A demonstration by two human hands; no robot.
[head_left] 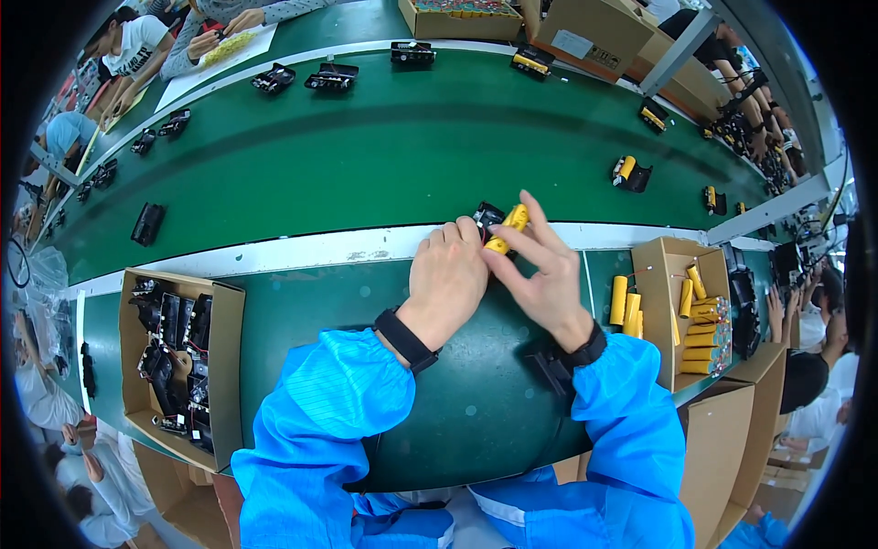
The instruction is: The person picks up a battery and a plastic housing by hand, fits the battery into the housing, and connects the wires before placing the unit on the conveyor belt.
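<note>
Over the white rail, my left hand (pixel 448 274) is closed around a small black plastic housing (pixel 487 216), most of it hidden by the fingers. My right hand (pixel 546 274) pinches a yellow cylindrical battery (pixel 508 228) between thumb and fingers, held tilted against the housing. Right of my right hand, several loose yellow batteries (pixel 620 300) lie beside an open cardboard box (pixel 651 265) that holds more of them. A dark part (pixel 547 368) rests on the table by my right wrist, partly hidden by the sleeve.
At my left stands a cardboard box (pixel 229 366) full of black housings with wires. Beyond the white rail (pixel 338 245), a green conveyor belt (pixel 366 156) carries spaced black housings, some with yellow batteries (pixel 626 169). Other people work across the belt and at both sides.
</note>
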